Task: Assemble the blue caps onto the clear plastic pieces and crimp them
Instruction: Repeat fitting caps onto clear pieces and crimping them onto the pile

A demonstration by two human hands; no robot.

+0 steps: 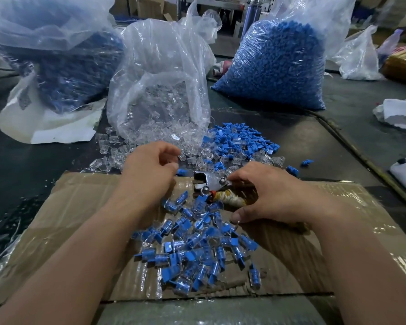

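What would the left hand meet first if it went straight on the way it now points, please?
Probably the spilled clear plastic pieces just beyond the left hand; depth is unclear.

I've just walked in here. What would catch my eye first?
Probably the big bag of blue caps at the back right, beside an open bag of clear pieces spilling onto the table. Nearer, assembled blue-and-clear parts lie heaped on cardboard, below pliers in the right hand.

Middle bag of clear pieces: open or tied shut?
Open: the bag gapes at its mouth, and clear pieces spill out in front.
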